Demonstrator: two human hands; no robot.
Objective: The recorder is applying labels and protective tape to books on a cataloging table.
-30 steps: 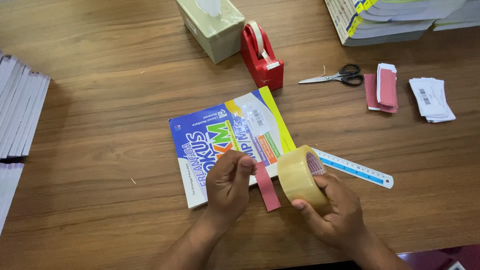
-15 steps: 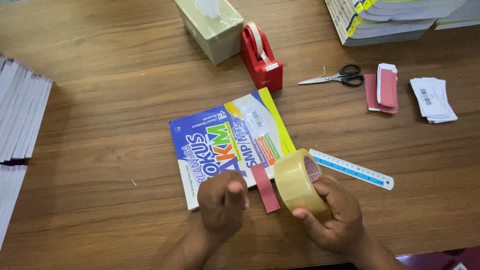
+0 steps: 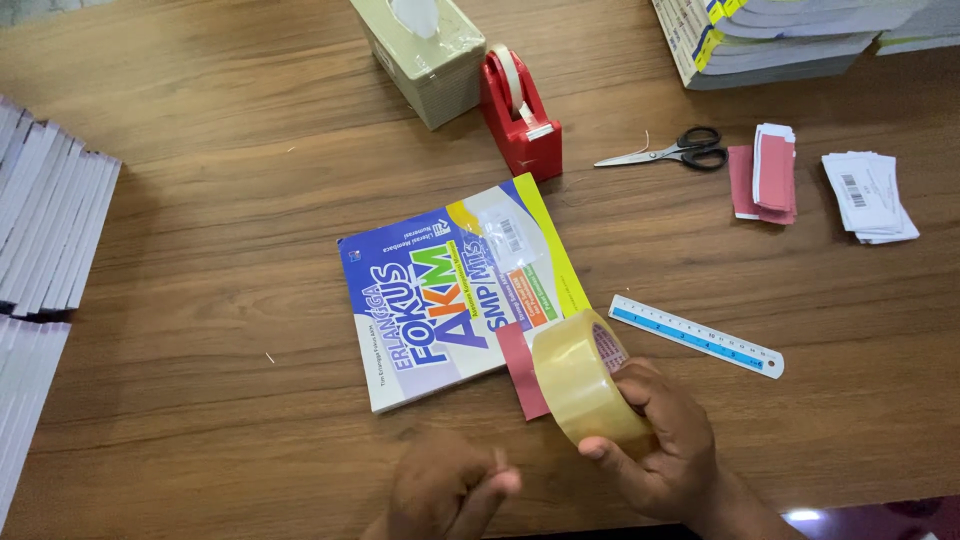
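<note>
Low in the frame, the right hand (image 3: 665,445) is gripping the tape roll (image 3: 585,380) upright beside the book (image 3: 450,290), while the blurred left hand (image 3: 445,490), fingers pinched together, is seemingly drawing its end out.

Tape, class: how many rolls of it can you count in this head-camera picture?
2. A wide clear roll is gripped in the right hand near the table's front edge. A narrow roll sits in the red dispenser beside the tissue box. None other shows.
</note>
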